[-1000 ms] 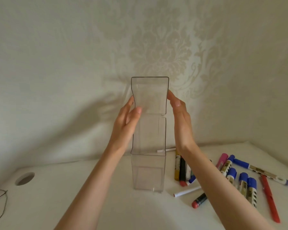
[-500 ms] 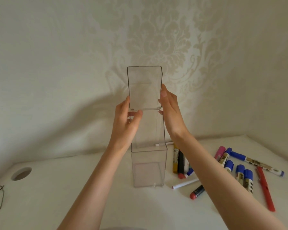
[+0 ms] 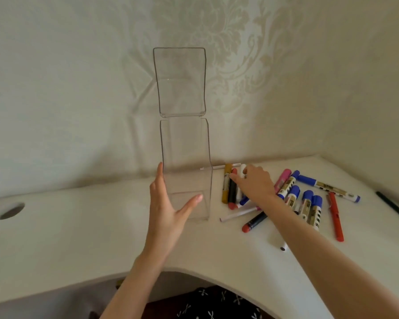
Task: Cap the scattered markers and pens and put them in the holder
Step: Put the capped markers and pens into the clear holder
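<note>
two hands were up on the clear holder (image 3: 184, 171) a moment ago, steadying its hinged lid (image 3: 179, 81); now the lid stands open by itself, straight up at twelve o'clock above the box, and the hands have split up. the left hand (image 3: 168, 210) has dropped to the holder's lower left side, fingers spread and loose, thumb across the front wall, bracing rather than gripping. the right hand (image 3: 255, 183) has gone over to three o'clock of the holder, fingers open and curled down onto the nearest markers, a gold marker (image 3: 226, 183) and a black marker with red ends (image 3: 232, 192), touching but not yet closed on one. the rest of the pens lie scattered further right on the white table (image 3: 78, 226), blue-capped markers (image 3: 309, 208) and a red pen (image 3: 335, 217) among them. i'd say the holder is ready and the first pick is starting; nothing is inside it yet.
</note>
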`<state>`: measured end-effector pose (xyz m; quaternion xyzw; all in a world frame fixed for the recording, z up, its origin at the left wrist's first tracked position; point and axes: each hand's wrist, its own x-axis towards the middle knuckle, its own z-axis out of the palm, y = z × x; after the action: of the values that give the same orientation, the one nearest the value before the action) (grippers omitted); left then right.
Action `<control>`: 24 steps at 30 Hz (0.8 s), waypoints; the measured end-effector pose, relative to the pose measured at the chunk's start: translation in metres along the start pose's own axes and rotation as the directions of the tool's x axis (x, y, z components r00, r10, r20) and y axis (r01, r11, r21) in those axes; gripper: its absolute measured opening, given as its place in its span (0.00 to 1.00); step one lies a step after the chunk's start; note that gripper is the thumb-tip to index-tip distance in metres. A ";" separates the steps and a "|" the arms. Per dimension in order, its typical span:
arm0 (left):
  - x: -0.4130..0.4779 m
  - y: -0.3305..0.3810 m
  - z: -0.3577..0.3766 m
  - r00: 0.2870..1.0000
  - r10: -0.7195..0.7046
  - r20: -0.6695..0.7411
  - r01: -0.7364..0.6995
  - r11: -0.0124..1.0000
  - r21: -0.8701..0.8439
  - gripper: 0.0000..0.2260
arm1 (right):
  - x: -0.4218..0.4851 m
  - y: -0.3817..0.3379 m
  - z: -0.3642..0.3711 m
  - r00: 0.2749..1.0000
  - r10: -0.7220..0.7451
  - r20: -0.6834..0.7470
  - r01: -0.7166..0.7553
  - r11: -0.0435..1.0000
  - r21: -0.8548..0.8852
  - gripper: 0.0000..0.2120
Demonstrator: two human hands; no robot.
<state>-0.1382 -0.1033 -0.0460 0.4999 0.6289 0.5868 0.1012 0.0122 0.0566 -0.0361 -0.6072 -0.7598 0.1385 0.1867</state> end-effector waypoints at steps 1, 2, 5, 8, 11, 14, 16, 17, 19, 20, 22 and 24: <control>0.000 -0.001 0.003 1.000 0.003 -0.021 -0.004 1.000 -0.002 0.43 | 0.002 -0.006 0.005 1.000 -0.014 -0.027 0.012 0.999 -0.052 0.28; 0.001 -0.001 0.005 0.999 0.008 -0.044 -0.008 1.000 -0.003 0.41 | 0.004 -0.012 0.009 0.999 -0.028 -0.026 0.025 0.994 -0.109 0.29; 0.001 -0.003 0.009 0.998 0.000 -0.061 -0.001 1.000 -0.009 0.40 | 0.008 -0.032 0.018 0.999 -0.023 0.032 0.030 0.963 -0.267 0.30; -0.001 -0.004 0.008 0.991 0.043 -0.129 -0.038 0.998 0.047 0.38 | 0.014 -0.035 0.018 0.993 0.047 0.108 -0.020 0.969 -0.244 0.24; -0.007 -0.004 0.004 0.944 0.182 -0.275 -0.143 0.978 0.155 0.33 | 0.015 -0.026 0.015 0.988 0.051 0.145 -0.011 0.964 -0.265 0.22; -0.014 -0.003 0.003 0.911 0.263 -0.319 -0.218 0.961 0.169 0.23 | 0.011 -0.014 0.020 0.998 0.028 0.050 -0.010 0.942 -0.337 0.21; -0.016 -0.003 0.003 0.923 0.244 -0.298 -0.209 0.967 0.143 0.20 | 0.008 -0.006 0.022 0.999 -0.008 -0.041 -0.006 0.944 -0.329 0.17; -0.016 -0.002 0.003 0.931 0.227 -0.287 -0.197 0.972 0.131 0.20 | 0.007 -0.003 0.020 0.997 -0.036 -0.068 0.014 0.957 -0.290 0.16; -0.014 0.000 0.001 0.942 0.199 -0.272 -0.174 0.978 0.114 0.19 | 0.006 0.002 0.010 0.994 -0.055 -0.091 0.047 0.995 -0.092 0.12; -0.011 0.002 -0.001 0.943 0.191 -0.272 -0.166 0.980 0.111 0.19 | 0.005 0.002 0.002 0.996 -0.039 -0.085 0.044 0.998 0.053 0.11; -0.002 0.006 -0.005 0.948 0.170 -0.268 -0.150 0.984 0.093 0.19 | 0.003 -0.002 -0.020 0.997 -0.025 -0.075 0.048 0.941 0.335 0.09; 0.009 0.010 -0.009 0.966 0.116 -0.232 -0.110 0.993 0.042 0.20 | -0.007 -0.013 -0.046 0.993 -0.051 -0.104 0.103 0.803 0.586 0.07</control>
<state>-0.1439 -0.1041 -0.0307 0.4638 0.6152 0.6374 -0.0142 0.0235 0.0458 0.0098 -0.4929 -0.6946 0.3348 0.4030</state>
